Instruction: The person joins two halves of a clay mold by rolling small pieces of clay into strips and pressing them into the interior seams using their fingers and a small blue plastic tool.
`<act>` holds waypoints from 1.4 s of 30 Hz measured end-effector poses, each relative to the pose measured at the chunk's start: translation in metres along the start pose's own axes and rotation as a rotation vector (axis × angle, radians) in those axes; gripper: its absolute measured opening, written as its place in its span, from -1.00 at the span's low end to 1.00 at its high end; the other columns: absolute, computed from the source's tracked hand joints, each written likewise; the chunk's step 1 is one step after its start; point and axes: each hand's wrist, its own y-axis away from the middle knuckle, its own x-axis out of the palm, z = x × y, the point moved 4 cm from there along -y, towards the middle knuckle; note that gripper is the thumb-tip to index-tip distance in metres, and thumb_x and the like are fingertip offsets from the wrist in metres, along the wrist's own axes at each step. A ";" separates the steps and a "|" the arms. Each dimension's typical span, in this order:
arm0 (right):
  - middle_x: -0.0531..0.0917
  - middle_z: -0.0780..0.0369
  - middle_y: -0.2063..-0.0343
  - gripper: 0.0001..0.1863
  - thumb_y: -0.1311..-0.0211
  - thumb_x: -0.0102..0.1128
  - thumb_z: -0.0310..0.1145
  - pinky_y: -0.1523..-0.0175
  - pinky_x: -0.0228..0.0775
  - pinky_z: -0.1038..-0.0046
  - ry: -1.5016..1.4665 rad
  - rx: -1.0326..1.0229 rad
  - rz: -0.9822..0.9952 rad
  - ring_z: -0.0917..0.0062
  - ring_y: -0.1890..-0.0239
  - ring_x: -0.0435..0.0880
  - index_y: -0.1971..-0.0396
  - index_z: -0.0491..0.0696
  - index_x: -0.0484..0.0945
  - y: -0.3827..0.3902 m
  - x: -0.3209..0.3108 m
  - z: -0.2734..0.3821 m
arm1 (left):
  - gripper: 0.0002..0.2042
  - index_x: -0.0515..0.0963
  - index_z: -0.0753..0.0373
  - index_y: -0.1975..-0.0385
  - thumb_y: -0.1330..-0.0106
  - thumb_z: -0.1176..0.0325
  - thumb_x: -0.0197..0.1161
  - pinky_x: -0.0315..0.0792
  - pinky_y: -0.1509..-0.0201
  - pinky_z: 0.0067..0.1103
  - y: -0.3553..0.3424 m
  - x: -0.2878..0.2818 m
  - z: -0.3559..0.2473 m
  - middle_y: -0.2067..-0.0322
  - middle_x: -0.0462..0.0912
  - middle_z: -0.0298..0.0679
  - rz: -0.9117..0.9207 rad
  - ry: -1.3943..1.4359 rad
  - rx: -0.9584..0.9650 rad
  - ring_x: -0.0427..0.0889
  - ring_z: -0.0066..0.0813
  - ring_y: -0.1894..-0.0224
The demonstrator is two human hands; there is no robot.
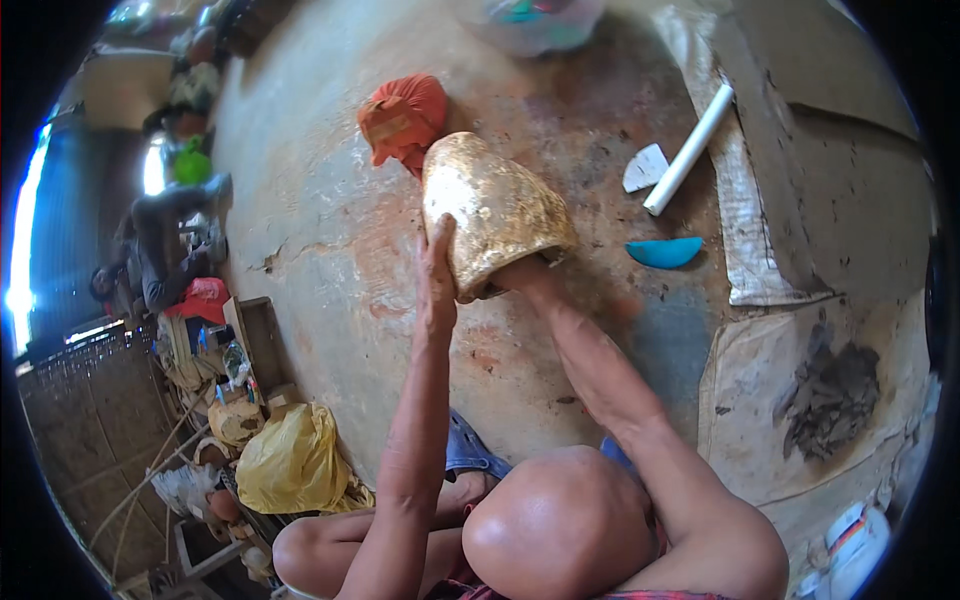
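Note:
A mottled cream-and-brown hollow vessel, bucket-like with a rounded closed end (492, 205), lies tilted over the floor with its mouth toward me. My left hand (437, 270) grips its left side from outside, fingers along the wall near the rim. My right hand (525, 274) reaches in through the mouth; only the wrist end shows, and its fingers are hidden inside. A knotted orange-red cloth bundle (408, 115) touches or sits just behind the vessel's far end.
To the right lie a teal half-round piece (664, 252), a white tube (690, 150) and a pale flat piece (645, 168). Dark clay-like scraps (832, 395) rest on sacking (745, 400). A yellow plastic bag (292, 460) is at left. Another person (165, 245) is far left.

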 end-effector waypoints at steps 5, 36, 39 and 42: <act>0.19 0.20 -0.58 -0.31 -0.58 -0.16 0.15 -0.68 -0.19 0.18 -0.093 0.053 0.085 0.32 -0.61 0.08 -0.54 0.09 0.25 -0.001 -0.003 -0.011 | -0.34 0.33 0.32 -0.44 -0.55 -0.07 0.14 0.44 -0.38 -0.37 0.003 0.009 0.003 -0.30 0.55 -0.13 0.088 0.038 -0.022 0.58 -0.31 -0.28; 0.76 -0.04 0.05 -0.64 -0.40 0.12 -0.22 -0.16 0.56 0.10 -0.147 0.095 0.337 0.07 0.01 0.75 0.10 -0.18 0.74 0.039 -0.035 0.008 | -0.35 0.32 0.27 -0.45 -0.57 -0.10 0.08 0.55 -0.33 -0.29 0.002 0.011 0.003 -0.32 0.54 -0.11 0.171 0.094 -0.014 0.61 -0.24 -0.27; 0.76 -0.03 0.04 -0.66 -0.39 0.13 -0.25 -0.16 0.56 0.11 -0.072 0.047 0.296 0.06 0.00 0.75 0.06 -0.14 0.74 0.048 -0.025 0.010 | -0.36 0.34 0.28 -0.44 -0.57 -0.09 0.08 0.55 -0.34 -0.29 -0.002 0.007 0.004 -0.31 0.55 -0.10 0.128 0.090 -0.038 0.62 -0.24 -0.27; 0.76 -0.03 0.04 -0.68 -0.36 0.14 -0.31 -0.16 0.56 0.12 -0.114 -0.151 0.131 0.05 -0.02 0.74 0.00 -0.07 0.73 0.057 -0.031 0.014 | -0.35 0.34 0.28 -0.44 -0.57 -0.10 0.08 0.55 -0.32 -0.30 -0.003 0.011 0.005 -0.29 0.56 -0.10 0.168 0.104 -0.034 0.62 -0.24 -0.26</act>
